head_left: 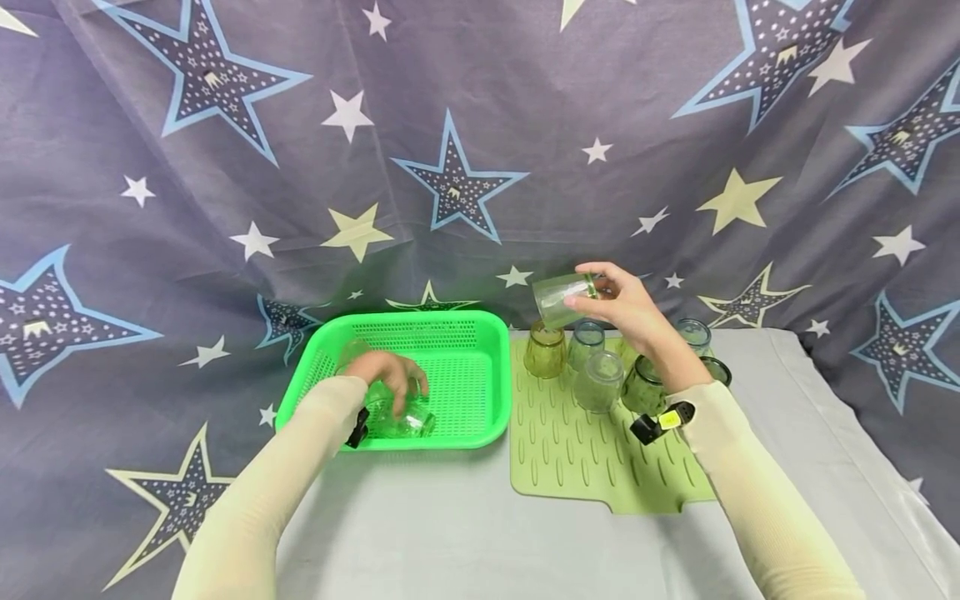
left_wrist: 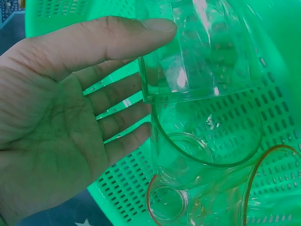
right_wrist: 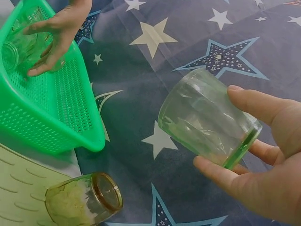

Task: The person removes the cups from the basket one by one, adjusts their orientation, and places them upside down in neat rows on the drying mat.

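Observation:
My right hand [head_left: 626, 308] holds a clear, faintly green drinking glass [head_left: 558, 300] in the air above the mat. Thumb and fingers grip it near its thick base [right_wrist: 242, 148], and its mouth tilts to the left. Inside the green basket [head_left: 498, 375], my left hand [head_left: 386, 375] reaches down among several clear glasses. The left wrist view has its thumb overlapping the side of a faceted glass [left_wrist: 202, 52], with the other fingers stretched out, partly hidden at that glass's edge. Below it lie a round-rimmed glass [left_wrist: 207, 136] and an amber-rimmed glass [left_wrist: 273, 188].
On a light green ridged mat [head_left: 570, 454], several glasses stand upside down, among them an amber glass [head_left: 545, 354], a blue glass [head_left: 585, 343], a clear glass [head_left: 597, 383] and a dark green glass [head_left: 643, 387]. Behind the white table [head_left: 450, 517] hangs a star-patterned cloth [head_left: 480, 108].

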`<state>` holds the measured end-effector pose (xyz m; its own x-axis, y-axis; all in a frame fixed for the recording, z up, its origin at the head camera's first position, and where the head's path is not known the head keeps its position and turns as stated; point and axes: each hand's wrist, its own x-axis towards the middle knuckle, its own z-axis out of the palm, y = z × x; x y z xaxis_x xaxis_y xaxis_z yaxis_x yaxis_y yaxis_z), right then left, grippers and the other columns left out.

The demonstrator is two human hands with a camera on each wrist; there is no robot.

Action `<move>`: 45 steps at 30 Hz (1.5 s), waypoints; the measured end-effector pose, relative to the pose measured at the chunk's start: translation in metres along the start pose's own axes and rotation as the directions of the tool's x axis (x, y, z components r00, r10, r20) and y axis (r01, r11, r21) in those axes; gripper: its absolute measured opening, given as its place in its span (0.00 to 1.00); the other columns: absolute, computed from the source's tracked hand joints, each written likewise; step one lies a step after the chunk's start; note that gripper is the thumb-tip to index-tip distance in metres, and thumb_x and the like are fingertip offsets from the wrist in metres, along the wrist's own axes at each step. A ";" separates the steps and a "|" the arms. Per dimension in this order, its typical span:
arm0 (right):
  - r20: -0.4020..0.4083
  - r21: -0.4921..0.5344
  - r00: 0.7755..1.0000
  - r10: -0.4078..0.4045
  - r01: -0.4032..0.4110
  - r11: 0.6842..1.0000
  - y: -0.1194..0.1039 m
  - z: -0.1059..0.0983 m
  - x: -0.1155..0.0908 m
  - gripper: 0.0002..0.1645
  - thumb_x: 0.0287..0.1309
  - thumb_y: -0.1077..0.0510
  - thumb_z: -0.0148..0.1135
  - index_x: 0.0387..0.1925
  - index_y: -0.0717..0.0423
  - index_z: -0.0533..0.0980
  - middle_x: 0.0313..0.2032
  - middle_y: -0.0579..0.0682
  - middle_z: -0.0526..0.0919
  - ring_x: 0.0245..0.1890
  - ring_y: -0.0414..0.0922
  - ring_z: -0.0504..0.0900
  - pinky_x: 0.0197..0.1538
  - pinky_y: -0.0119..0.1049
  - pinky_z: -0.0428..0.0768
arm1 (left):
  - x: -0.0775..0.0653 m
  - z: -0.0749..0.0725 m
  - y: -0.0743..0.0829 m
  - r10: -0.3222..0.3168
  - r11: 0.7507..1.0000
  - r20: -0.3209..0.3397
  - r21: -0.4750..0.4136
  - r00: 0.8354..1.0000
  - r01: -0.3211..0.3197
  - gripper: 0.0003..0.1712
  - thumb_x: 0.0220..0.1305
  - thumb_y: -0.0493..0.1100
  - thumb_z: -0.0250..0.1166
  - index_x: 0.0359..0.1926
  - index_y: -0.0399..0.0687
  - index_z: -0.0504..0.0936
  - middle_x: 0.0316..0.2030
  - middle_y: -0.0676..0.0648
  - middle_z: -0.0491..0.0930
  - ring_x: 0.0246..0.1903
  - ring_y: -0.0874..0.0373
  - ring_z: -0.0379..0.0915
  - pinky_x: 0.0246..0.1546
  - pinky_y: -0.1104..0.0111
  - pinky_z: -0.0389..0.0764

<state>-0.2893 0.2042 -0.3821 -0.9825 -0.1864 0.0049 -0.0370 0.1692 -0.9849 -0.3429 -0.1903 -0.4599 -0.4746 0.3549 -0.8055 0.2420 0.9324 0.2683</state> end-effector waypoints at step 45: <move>0.091 -0.432 0.986 -0.139 0.165 0.887 0.026 0.015 0.005 0.43 0.51 0.60 0.80 0.69 0.53 0.73 0.71 0.59 0.72 0.71 0.61 0.67 0.72 0.63 0.66 | 0.005 0.019 0.004 -0.009 1.000 -0.096 0.020 0.995 0.010 0.34 0.47 0.35 0.82 0.57 0.55 0.81 0.65 0.42 0.75 0.66 0.44 0.70 0.64 0.51 0.77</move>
<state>-0.2920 0.1932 -0.4103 -0.9470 -0.2954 0.1262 -0.2739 0.5373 -0.7977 -0.3283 -0.1860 -0.4723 -0.5554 0.3518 -0.7535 0.2539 0.9346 0.2492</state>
